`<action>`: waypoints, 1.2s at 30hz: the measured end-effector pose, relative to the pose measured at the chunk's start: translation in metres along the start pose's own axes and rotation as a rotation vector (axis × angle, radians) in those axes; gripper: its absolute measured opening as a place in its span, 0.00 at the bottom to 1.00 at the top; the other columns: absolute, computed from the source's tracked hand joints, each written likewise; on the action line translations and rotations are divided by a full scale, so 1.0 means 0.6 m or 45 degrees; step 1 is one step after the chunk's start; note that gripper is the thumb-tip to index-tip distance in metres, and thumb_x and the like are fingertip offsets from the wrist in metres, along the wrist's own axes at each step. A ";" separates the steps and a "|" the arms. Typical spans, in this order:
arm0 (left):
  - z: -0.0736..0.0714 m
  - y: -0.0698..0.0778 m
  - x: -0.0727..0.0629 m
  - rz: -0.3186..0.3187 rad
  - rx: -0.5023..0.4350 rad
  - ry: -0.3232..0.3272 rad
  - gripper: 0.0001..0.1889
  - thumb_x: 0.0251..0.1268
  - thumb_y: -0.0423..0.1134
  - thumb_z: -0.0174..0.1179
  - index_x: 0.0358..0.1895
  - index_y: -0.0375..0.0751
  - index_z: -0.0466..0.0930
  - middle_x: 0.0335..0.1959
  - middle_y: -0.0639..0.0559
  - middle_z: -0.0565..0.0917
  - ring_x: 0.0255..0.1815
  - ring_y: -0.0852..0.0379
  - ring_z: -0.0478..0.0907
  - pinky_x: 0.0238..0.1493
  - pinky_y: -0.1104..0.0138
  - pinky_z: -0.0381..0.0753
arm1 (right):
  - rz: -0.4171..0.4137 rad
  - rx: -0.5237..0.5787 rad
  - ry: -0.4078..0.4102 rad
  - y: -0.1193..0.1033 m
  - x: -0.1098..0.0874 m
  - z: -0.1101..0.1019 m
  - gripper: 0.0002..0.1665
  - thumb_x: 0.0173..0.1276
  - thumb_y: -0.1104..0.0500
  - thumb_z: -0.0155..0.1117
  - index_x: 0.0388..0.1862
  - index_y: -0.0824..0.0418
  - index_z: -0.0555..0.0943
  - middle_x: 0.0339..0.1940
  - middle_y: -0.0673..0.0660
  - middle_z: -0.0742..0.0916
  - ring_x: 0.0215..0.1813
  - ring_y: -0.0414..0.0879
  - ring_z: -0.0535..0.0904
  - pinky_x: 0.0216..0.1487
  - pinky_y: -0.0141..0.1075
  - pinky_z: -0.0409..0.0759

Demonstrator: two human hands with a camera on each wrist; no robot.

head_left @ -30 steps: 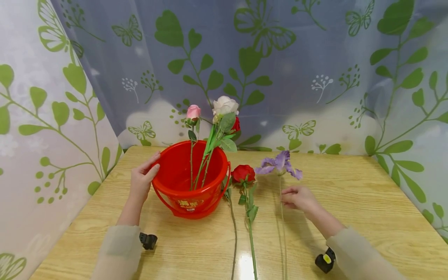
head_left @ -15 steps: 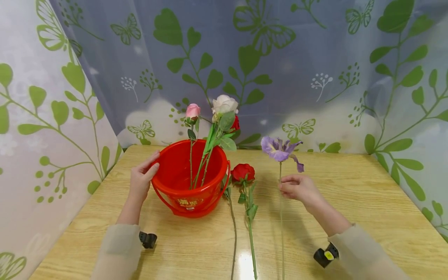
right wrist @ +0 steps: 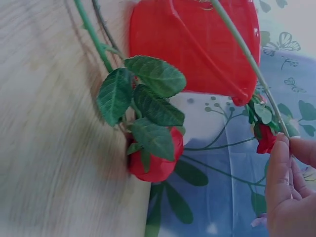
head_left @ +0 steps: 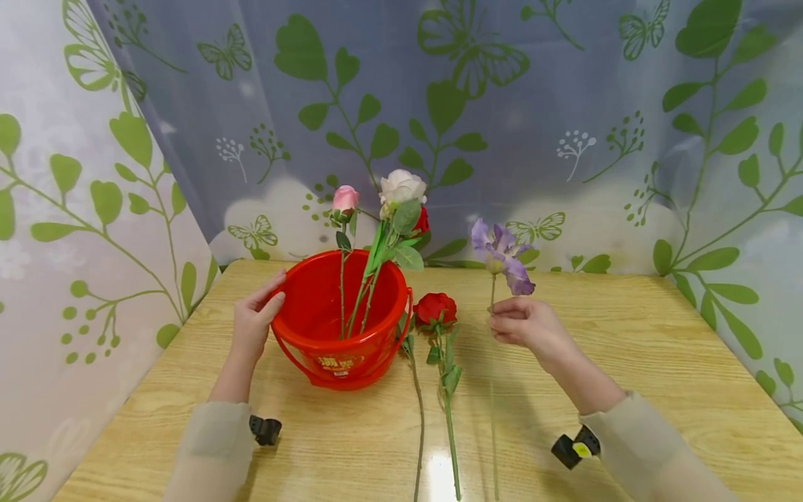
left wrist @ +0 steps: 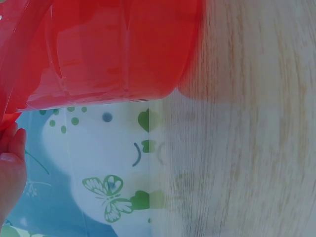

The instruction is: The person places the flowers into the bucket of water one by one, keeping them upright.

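Purple iris (head_left: 502, 256), stem (head_left: 493, 287) pinched in R hand (head_left: 533, 331), approx. 3 o'clock of red bucket (head_left: 341, 366); L hand (head_left: 251, 321) on rim (head_left: 326, 343), 9 o'clock, can't tell if gripping. Red rose (head_left: 436, 309) btwn.

- From the head, we look forward and down across the counter (head_left: 627, 335) to the printed curtain (head_left: 514, 139), far enough back to take in both left grip (head_left: 254, 317) and right grip (head_left: 530, 328).
- From the left wrist, we face the red bucket (left wrist: 108, 54) side-on and close up, the scene turned sideways.
- From the right wrist, also sideways, we look past the nearby lying rose (right wrist: 155, 165) toward the bucket.
- All three views share the bucket; head and right wrist share the rose.
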State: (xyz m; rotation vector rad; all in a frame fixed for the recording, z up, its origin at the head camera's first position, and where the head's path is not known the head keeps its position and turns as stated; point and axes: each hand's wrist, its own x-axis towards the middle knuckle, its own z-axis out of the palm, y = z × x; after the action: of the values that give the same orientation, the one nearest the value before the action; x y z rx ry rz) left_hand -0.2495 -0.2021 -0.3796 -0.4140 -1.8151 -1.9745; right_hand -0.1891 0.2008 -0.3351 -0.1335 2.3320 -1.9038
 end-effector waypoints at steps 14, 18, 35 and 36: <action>-0.001 0.002 0.001 -0.007 0.023 -0.005 0.17 0.57 0.23 0.52 0.51 0.18 0.68 0.49 0.53 0.78 0.52 0.64 0.72 0.48 0.75 0.71 | -0.062 0.085 -0.013 -0.033 0.012 0.015 0.22 0.61 0.65 0.57 0.50 0.79 0.66 0.38 0.58 0.79 0.34 0.40 0.79 0.40 0.34 0.79; -0.001 0.003 0.001 -0.007 0.013 -0.004 0.17 0.57 0.22 0.52 0.51 0.18 0.68 0.49 0.54 0.78 0.52 0.63 0.72 0.48 0.74 0.71 | -0.088 0.105 -0.008 -0.042 0.018 0.020 0.22 0.61 0.65 0.57 0.50 0.78 0.67 0.41 0.60 0.79 0.37 0.43 0.79 0.41 0.34 0.78; -0.002 0.003 -0.001 -0.034 0.033 -0.002 0.17 0.58 0.24 0.53 0.51 0.19 0.69 0.50 0.50 0.77 0.52 0.63 0.72 0.47 0.74 0.71 | -0.233 0.209 -0.038 -0.082 0.032 0.047 0.17 0.62 0.68 0.55 0.48 0.76 0.69 0.34 0.55 0.81 0.35 0.43 0.79 0.39 0.36 0.79; -0.001 0.003 -0.001 -0.036 0.027 -0.002 0.18 0.58 0.24 0.53 0.51 0.19 0.68 0.50 0.50 0.77 0.52 0.63 0.72 0.48 0.74 0.71 | -0.244 0.217 -0.039 -0.084 0.033 0.048 0.16 0.62 0.69 0.55 0.47 0.76 0.70 0.34 0.54 0.81 0.34 0.43 0.80 0.39 0.36 0.79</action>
State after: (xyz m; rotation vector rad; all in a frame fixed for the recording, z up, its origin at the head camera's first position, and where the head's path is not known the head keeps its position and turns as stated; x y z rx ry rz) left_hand -0.2482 -0.2029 -0.3786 -0.3857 -1.8507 -1.9724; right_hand -0.2045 0.1599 -0.2920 -0.3780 2.1947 -2.1617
